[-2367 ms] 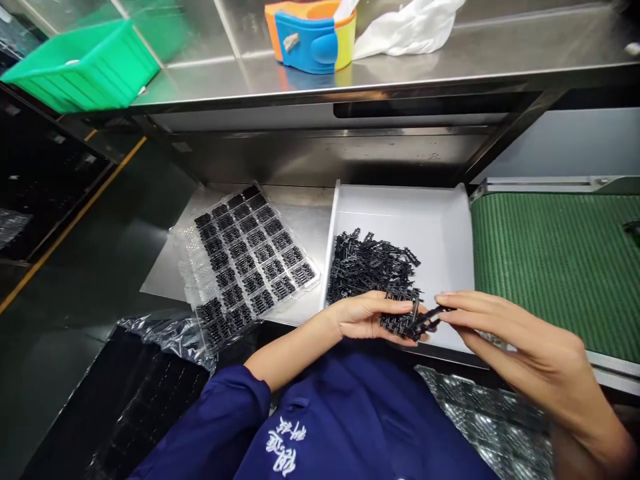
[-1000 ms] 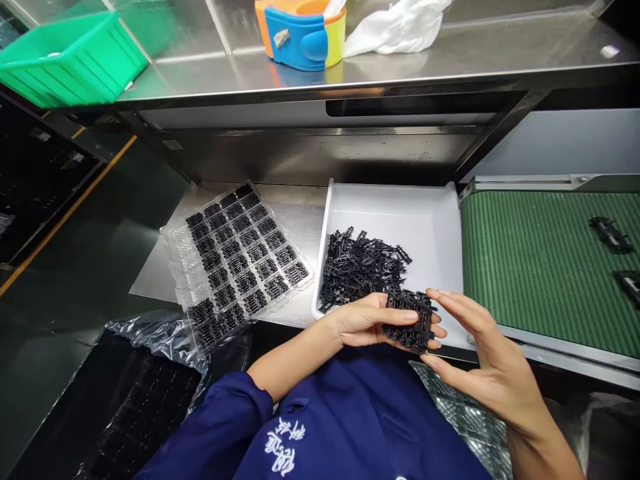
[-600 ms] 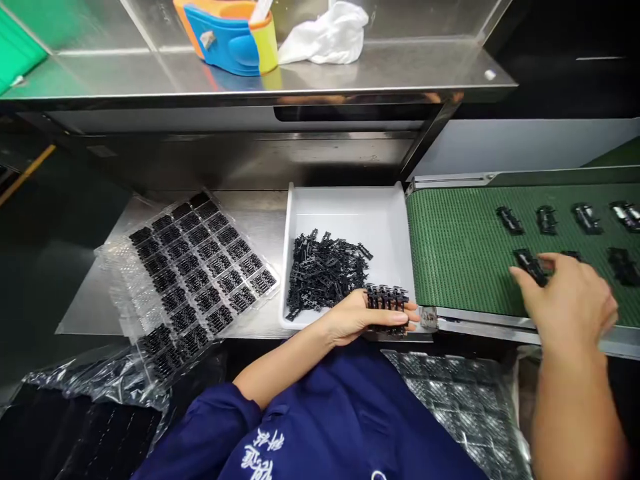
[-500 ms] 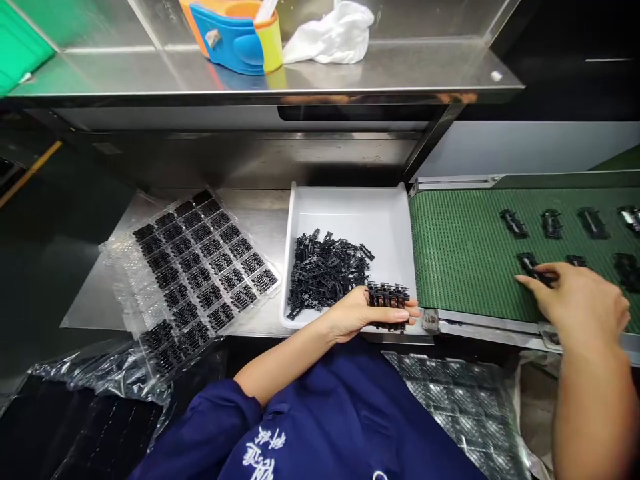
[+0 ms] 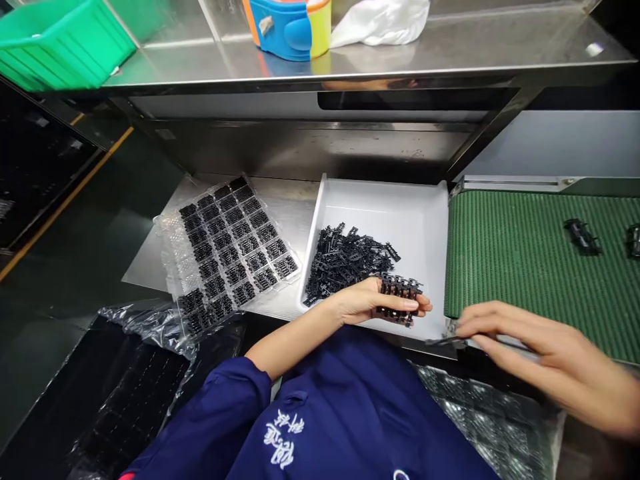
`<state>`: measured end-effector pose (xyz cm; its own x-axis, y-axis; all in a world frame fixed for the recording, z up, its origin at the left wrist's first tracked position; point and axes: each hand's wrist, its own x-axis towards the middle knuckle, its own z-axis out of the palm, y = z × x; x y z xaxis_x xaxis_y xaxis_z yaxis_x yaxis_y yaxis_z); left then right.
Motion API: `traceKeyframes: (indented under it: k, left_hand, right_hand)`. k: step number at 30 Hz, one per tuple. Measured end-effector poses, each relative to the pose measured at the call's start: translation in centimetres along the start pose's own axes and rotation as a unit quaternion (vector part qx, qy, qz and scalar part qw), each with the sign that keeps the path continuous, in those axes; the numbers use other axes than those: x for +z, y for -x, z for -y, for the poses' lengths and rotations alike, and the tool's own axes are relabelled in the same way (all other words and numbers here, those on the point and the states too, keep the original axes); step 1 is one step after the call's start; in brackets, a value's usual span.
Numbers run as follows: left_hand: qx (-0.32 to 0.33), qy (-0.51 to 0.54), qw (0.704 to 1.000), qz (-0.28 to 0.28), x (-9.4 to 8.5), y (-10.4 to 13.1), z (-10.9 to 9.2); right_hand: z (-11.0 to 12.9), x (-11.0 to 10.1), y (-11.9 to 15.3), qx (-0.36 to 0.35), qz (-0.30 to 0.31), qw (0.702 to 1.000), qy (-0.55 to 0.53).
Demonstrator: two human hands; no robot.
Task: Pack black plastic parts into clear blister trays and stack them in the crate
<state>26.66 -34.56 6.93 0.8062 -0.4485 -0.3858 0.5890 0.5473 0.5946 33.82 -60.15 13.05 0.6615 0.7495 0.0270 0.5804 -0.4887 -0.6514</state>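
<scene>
Pointing lengthwise left, black part [image 5: 444, 341] pinched by right hand [image 5: 540, 353]; left hand [image 5: 365, 302] gripping stack [image 5: 399, 288].

1. Factory workshop: green conveyor belt [image 5: 515, 273] at three o'clock.
2. Steel shelf [image 5: 465, 57] at twelve o'clock.
3. Yellow floor line [image 5: 75, 192], nine to ten o'clock.
4. Trays [image 5: 173, 257] of identical black parts [image 5: 227, 257], nine o'clock.

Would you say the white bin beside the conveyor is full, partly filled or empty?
Partly filled: black plastic parts heap toward its left side, while the white bin's right side shows bare.
</scene>
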Motion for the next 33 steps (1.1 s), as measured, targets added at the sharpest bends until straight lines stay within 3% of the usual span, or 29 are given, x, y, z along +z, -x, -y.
traceKeyframes:
  k: [3,6,8,12,17,24,28,30,33]
  left_hand:
    - [-0.058,0.014,0.998,0.008,-0.2,-0.1,1.0]
    - [-0.067,0.044,0.997,0.005,0.2,0.1,1.9]
    - [-0.049,0.074,0.996,-0.009,0.6,0.3,2.3]
    - [-0.022,0.116,0.992,-0.05,1.1,0.3,2.9]
    - [-0.008,0.128,0.991,-0.045,1.1,0.3,3.3]
    - [0.023,0.133,0.989,-0.053,1.6,0.2,4.2]
    - [0.026,0.14,0.987,-0.076,1.6,0.3,4.6]
    - [0.045,0.146,0.984,-0.095,1.5,0.7,4.6]
    - [0.134,0.116,0.974,-0.139,1.4,2.0,4.1]
  right_hand:
    - [3.3,1.9,-1.6,-0.017,0.028,0.999,-0.014]
    - [3.2,3.4,-1.9,0.014,-0.072,0.997,0.031]
    - [2.6,3.9,-1.6,0.007,-0.097,0.994,0.054]
    - [2.0,4.3,-0.8,-0.067,-0.05,0.993,0.084]
    - [2.3,4.4,-0.4,-0.055,-0.035,0.996,0.068]
    - [1.6,4.1,-0.6,-0.117,0.002,0.991,0.067]
    - [0.7,4.5,-1.0,-0.093,0.034,0.995,-0.006]
    - [0.4,5.4,-1.8,-0.047,0.052,0.992,-0.103]
    - [0.2,7.8,-3.8,0.06,-0.006,0.95,-0.306]
